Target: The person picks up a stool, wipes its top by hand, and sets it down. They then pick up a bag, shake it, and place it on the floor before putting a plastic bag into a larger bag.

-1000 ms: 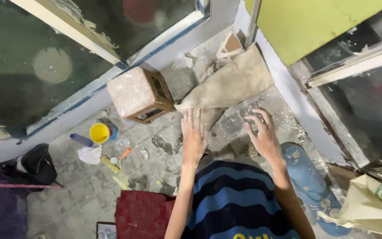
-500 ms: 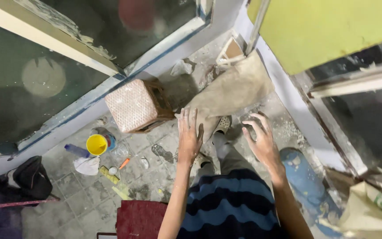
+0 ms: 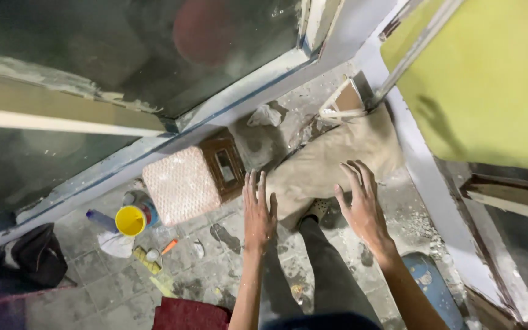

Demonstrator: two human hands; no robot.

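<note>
Head view, open hands (image 3: 259, 211) above beige sack (image 3: 331, 162)

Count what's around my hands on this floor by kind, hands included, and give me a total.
Bare hands, open, holding nothing: 2, left hand and right hand
Woven-top stool: 1, stool
Tan sack: 1, sack
Yellow cup: 1, cup
Black bag: 1, bag
Crumpled white rag: 1, rag
Total: 7

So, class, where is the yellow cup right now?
In the head view the yellow cup sits on the tiled floor at lower left, just left of the pink-topped box and well left of the left hand.
</note>
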